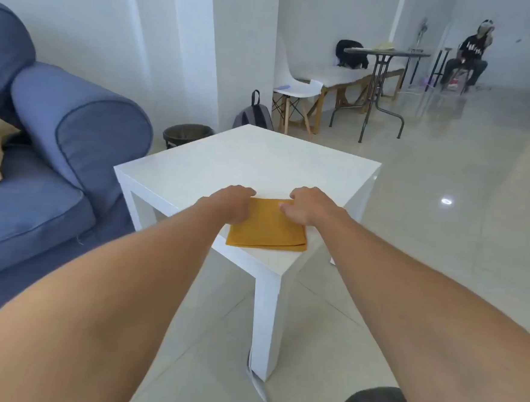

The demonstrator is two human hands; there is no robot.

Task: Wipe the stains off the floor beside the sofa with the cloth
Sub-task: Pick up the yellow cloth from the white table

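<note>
A folded mustard-yellow cloth (268,229) lies flat on the near corner of a white square side table (228,163). My left hand (232,204) rests on the cloth's far left corner with fingers curled down over its edge. My right hand (307,207) presses on the far right corner, fingers bent onto the fabric. Whether either hand pinches the cloth or only touches it is unclear. The blue sofa (51,142) stands to the left of the table. The pale tiled floor (217,323) between sofa and table shows no stain that I can make out.
A dark waste bin (187,134) and a grey backpack (254,115) stand behind the table by the wall. A white cable (257,385) runs along the floor by the table's near leg. Further back are a white chair (296,93), a dark round table (387,54) and a seated person (469,58).
</note>
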